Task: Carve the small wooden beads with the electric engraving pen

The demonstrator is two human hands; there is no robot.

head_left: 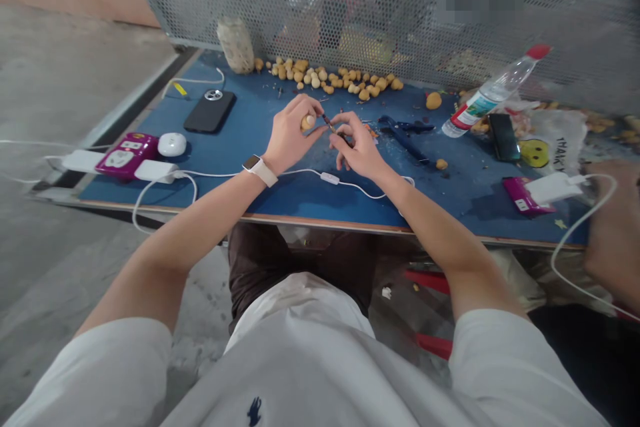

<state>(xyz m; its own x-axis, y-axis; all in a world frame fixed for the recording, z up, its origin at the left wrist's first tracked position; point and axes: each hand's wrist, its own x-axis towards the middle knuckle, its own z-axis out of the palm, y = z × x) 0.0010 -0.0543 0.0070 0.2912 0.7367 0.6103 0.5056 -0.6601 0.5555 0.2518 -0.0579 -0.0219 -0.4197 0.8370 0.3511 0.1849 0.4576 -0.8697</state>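
Note:
My left hand (pixel 296 130) is closed around a small round tan ball (pixel 307 123), its fingers curled over the blue table. Facing it, my right hand (pixel 354 143) pinches a thin dark stick-like piece (pixel 327 121) that spans the gap between both hands. Its exact kind is too small to make out, and whether the left fingertips also grip it I cannot tell. Just right of my right hand lie dark blue-handled pliers (pixel 407 137), with small orange scraps (pixel 371 129) near the fingers.
Several tan balls (pixel 315 77) line the mesh panel (pixel 400 33), beside a jar (pixel 236 45). A phone (pixel 210 111) and purple power strip (pixel 127 155) lie left. Rightward stand a bottle (pixel 493 95) and another person's arm (pixel 614 233). A white cable (pixel 295 172) crosses the front.

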